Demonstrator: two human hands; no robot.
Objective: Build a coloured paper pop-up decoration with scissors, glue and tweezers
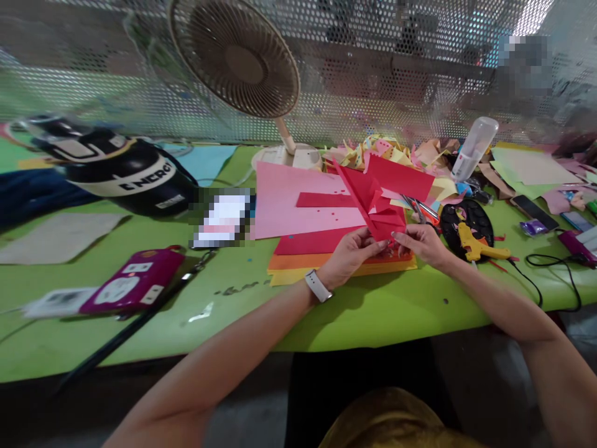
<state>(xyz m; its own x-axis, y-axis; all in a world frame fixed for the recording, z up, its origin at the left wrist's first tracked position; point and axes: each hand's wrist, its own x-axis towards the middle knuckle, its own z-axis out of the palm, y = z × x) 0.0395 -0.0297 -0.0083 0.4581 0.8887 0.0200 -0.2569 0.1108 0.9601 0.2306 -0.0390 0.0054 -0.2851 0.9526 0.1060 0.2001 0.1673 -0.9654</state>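
Head view: we have both bare hands near the middle of the green table [354, 326], working a folded red paper [380, 221]. Left hand [351, 254] comes in from the lower left, wearing a watch with a pale strap [318, 286]; its thumb and index are clamped on the paper's lower left edge. Right hand [423, 244] is at the lower right edge, thumb and index tips together on the paper. We can't make out the remaining right fingers well; they curl below and behind.

Paper position: we see most of it above the fingertips, its folds standing up and leaning left, with only the bottom edge between the two hands. Another flat red piece [401, 180] sits behind at the upper right; we cannot say whether it joins the folded one.

Under and left of the hands we get a pink sheet [284, 202] with a red strip [321, 200] and small red bits on top, overlapping a red sheet [305, 242], then orange sheets [305, 261] and yellow sheets [289, 277]. Right of the right hand, we note a yellow glue gun [476, 244] partly over a black palette [485, 218]. Paper scraps [373, 149] heap behind, beside the fan [247, 59].
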